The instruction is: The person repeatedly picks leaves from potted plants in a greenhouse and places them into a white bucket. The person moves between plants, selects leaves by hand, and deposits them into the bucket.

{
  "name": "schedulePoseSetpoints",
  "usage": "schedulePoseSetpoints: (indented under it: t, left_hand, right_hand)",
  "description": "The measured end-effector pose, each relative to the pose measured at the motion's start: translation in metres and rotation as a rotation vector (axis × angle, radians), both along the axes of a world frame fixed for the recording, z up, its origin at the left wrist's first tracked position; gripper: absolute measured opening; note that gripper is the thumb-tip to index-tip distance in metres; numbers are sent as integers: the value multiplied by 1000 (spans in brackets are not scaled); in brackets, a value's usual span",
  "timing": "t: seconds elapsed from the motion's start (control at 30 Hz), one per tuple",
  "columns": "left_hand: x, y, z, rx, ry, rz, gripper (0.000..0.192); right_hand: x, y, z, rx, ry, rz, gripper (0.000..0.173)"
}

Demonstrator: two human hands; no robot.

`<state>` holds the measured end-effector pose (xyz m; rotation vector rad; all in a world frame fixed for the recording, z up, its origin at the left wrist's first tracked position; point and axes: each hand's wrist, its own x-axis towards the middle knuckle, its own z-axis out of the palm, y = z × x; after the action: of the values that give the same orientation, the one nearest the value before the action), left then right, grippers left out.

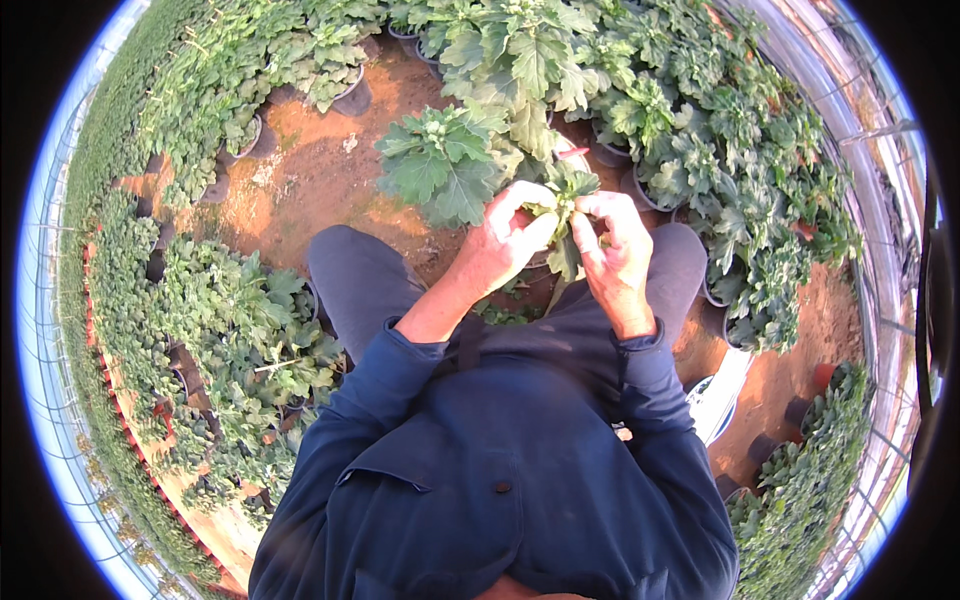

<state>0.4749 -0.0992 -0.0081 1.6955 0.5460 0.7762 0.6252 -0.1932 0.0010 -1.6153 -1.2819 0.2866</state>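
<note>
Both hands meet at the leafy top of a potted plant, which looks like a chrysanthemum, between my knees. My left hand (514,236) pinches the young shoot (564,196) from the left, thumb against bent fingers. From the other side my right hand (616,244) grips the same shoot with thumb and fingertips. The fingers cover part of the stem, and most of the pot is hidden below. Just left of the hands stands a larger leafy stem (442,157) with tight buds at its tip.
Potted plants (712,165) crowd the front and right, and more plants (232,322) stand at left. Reddish bare soil (322,165) lies between them. A small red item (574,152) shows beyond my hands. A white object (724,397) sits by my right elbow. Plastic sheeting (885,225) borders the right.
</note>
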Motion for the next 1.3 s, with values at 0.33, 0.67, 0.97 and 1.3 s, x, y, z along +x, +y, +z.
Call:
schedulePoseSetpoints:
  t: [0.33, 0.67, 0.97, 1.3]
  left_hand:
    - [1, -2, 2, 99, 90, 20, 12]
    - [5, -5, -5, 92, 25, 90, 20]
    - [4, -5, 3, 20, 19, 98, 17]
    - [5, -4, 6, 431, 42, 230, 16]
  right_hand:
    - [1, 4, 0, 71, 145, 126, 11]
    - [-11, -4, -10, 69, 720, 195, 27]
    - [-2, 1, -20, 23, 685, 205, 17]
    - [-9, -1, -13, 40, 556, 194, 12]
